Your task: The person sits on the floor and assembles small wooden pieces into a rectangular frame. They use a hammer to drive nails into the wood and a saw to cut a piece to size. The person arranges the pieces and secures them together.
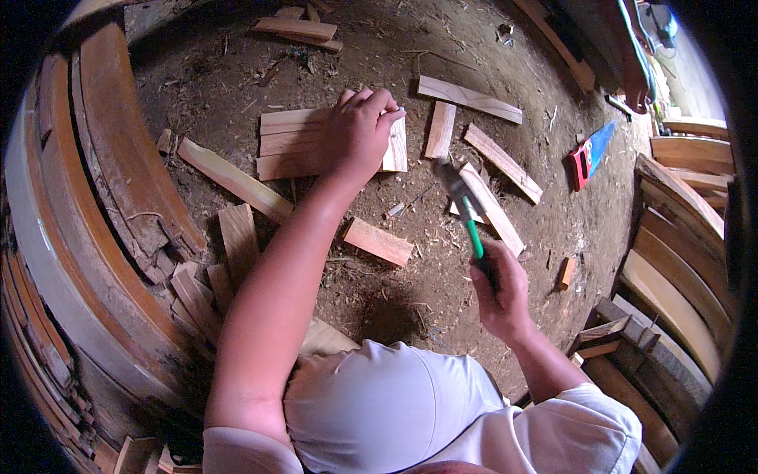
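Plainly, left hand [359,130] touches grained oblong boards [292,142]; right hand [503,291] grips hammer [473,229].

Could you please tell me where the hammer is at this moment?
In the head view, the hammer is right of centre, gripped by its handle in the right hand, its blurred head just left of a pale wooden strip.

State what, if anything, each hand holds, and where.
The right hand holds a hammer by its handle. Left hand, over the boards: cannot tell if it holds anything.
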A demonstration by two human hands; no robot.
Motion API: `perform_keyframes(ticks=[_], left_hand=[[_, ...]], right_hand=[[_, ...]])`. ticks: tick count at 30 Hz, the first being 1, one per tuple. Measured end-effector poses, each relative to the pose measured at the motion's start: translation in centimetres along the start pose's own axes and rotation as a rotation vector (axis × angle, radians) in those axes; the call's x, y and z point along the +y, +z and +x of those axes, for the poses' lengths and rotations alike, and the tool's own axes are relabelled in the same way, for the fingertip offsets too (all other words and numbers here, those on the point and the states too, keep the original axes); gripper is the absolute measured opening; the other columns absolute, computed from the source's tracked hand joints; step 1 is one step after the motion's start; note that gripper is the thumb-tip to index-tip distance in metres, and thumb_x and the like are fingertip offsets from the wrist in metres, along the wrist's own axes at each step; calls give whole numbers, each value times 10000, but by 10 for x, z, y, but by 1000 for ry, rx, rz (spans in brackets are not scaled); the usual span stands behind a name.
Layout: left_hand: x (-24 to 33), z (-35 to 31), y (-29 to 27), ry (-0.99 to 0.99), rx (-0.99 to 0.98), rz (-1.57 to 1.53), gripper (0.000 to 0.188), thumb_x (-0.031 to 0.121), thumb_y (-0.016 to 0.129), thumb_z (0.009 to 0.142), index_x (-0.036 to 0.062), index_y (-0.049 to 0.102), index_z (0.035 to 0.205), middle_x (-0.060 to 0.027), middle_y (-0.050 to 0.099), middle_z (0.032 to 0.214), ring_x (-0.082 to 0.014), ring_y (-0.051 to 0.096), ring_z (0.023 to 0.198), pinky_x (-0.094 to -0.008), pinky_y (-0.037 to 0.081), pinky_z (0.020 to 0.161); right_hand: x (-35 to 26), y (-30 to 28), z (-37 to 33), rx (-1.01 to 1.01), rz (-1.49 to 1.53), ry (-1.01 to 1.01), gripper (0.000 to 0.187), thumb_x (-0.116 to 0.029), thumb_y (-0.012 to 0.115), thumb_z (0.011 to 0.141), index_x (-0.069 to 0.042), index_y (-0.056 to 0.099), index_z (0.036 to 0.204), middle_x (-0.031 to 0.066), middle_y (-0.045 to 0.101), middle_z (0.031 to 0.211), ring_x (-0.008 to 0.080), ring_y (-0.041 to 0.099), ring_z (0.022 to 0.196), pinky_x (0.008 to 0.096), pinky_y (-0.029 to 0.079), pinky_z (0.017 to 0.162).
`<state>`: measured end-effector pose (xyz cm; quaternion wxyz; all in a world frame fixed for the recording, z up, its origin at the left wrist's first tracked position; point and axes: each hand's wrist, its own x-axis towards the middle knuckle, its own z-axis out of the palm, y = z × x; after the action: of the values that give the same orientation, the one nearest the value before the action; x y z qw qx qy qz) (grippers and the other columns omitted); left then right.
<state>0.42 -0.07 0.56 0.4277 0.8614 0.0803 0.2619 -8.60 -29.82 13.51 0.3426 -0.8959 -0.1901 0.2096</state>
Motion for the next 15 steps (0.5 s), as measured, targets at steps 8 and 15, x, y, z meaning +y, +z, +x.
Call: perform_keyframes(ticks=[8, 15], left_hand=[[5, 1, -3, -30, -17, -56, 155, 212, 753, 938, 89, 664, 912, -96, 710, 924, -343, 640, 963, -470, 510, 834], [7, 2, -5, 48, -24, 9, 143, 185, 751, 938, 78, 658, 919, -92, 710, 936, -343, 636, 966, -467, 503, 852]], right_hand=[[-23, -18, 37, 58, -172, -17, 433, 6, 559, 1027, -52, 518, 1454, 238, 647, 968, 379, 683, 832, 434, 546, 776], [-48, -17, 82, 122, -291, -251, 530, 25, 561, 1017, -68, 504, 1536, 312, 708, 1038, 489, 720, 930, 492, 577, 768]])
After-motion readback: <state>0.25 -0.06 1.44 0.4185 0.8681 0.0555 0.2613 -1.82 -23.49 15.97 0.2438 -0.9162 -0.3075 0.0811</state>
